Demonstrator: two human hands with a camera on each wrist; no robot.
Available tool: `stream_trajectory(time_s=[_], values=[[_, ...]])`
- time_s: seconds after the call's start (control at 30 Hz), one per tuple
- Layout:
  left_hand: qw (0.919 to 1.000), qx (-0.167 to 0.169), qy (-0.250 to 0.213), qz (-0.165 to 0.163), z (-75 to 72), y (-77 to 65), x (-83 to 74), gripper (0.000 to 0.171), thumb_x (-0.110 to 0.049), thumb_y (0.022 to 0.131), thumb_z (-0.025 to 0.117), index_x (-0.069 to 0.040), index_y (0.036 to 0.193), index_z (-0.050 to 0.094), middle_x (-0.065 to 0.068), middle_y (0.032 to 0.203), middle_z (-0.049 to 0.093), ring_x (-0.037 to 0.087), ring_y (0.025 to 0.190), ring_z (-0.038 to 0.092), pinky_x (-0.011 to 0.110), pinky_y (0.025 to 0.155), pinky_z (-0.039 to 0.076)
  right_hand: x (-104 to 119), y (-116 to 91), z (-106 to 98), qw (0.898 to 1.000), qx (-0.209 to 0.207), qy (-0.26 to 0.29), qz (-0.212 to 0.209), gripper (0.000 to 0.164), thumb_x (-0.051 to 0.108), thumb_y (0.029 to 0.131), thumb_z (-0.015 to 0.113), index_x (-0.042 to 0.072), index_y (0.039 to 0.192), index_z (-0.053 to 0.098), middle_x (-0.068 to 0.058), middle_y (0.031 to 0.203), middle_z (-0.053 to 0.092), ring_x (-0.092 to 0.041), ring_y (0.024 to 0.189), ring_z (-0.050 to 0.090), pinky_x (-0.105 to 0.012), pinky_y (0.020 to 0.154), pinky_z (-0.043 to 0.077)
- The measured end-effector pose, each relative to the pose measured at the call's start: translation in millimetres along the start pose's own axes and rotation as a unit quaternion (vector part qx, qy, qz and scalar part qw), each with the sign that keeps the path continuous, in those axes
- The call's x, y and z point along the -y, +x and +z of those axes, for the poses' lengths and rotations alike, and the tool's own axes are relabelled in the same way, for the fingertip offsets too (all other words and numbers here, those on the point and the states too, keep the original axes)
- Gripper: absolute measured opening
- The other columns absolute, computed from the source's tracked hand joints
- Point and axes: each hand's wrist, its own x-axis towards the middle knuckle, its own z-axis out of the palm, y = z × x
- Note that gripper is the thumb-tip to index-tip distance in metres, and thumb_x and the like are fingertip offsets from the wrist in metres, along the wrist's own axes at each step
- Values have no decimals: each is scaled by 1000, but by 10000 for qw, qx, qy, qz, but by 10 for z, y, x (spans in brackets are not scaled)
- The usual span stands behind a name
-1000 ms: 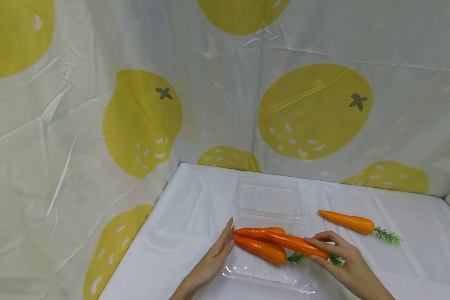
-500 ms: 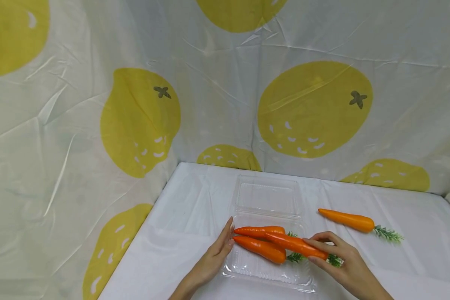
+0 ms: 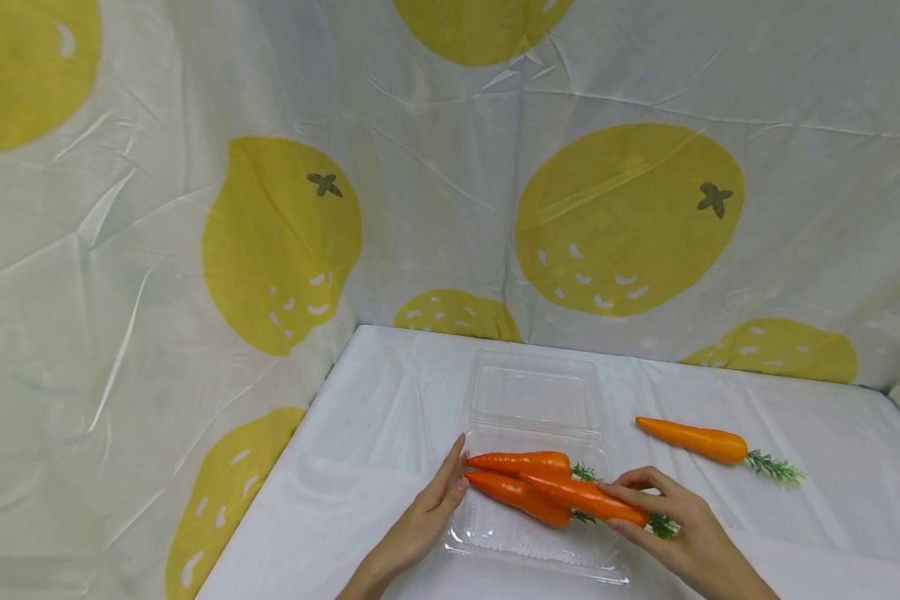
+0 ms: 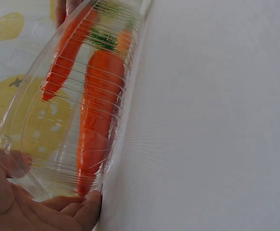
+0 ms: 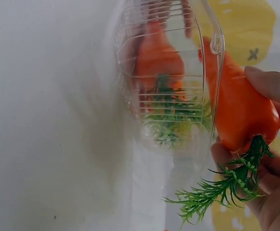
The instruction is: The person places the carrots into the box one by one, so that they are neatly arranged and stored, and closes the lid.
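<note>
A clear plastic clamshell box [image 3: 525, 540] lies with its lid [image 3: 536, 396] folded back. My left hand [image 3: 426, 518] grips its left end, thumb at the rim and fingers along the outer wall, as the left wrist view shows. Inside the box two orange toy carrots lie side by side, a rear carrot [image 3: 521, 462] and a front carrot [image 3: 513, 493], tips toward that hand. My right hand [image 3: 678, 518] pinches a third carrot [image 3: 581, 495] near its thick end. That carrot slants over the other two, and its green leaves [image 5: 236, 180] hang outside the box rim.
Another carrot [image 3: 696, 439], lighter orange with green leaves, lies on the white cloth [image 3: 390, 392] right of the box. A lemon-print curtain [image 3: 435, 208] rises behind the table and along its left side.
My right hand has shifted slightly left, bringing its carrot further over the front carrot in the box. My left hand keeps its place at the box's left end.
</note>
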Motion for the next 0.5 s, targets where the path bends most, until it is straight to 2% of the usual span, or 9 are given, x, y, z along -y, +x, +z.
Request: stream_trajectory(time_s=[0.17,0.5], values=[[10000,3,-18,21,-1,-2,-9,64,-32,114,36,-23,169,3,24,170,21,39,158,23,60,124,24,23,-4,38,9999,-11,14,-170,34,22,86,85,33,117,78,20,111,63,2,92,59,-17,72,54],[10000,40,-61,46,-2,2,-4,64,-32,114,36,-24,168,3,22,171,19,37,159,21,56,125,23,69,6,84,9973,-136,-36,-714,43,16,83,87,28,123,77,19,112,62,1,93,59,-17,72,52]])
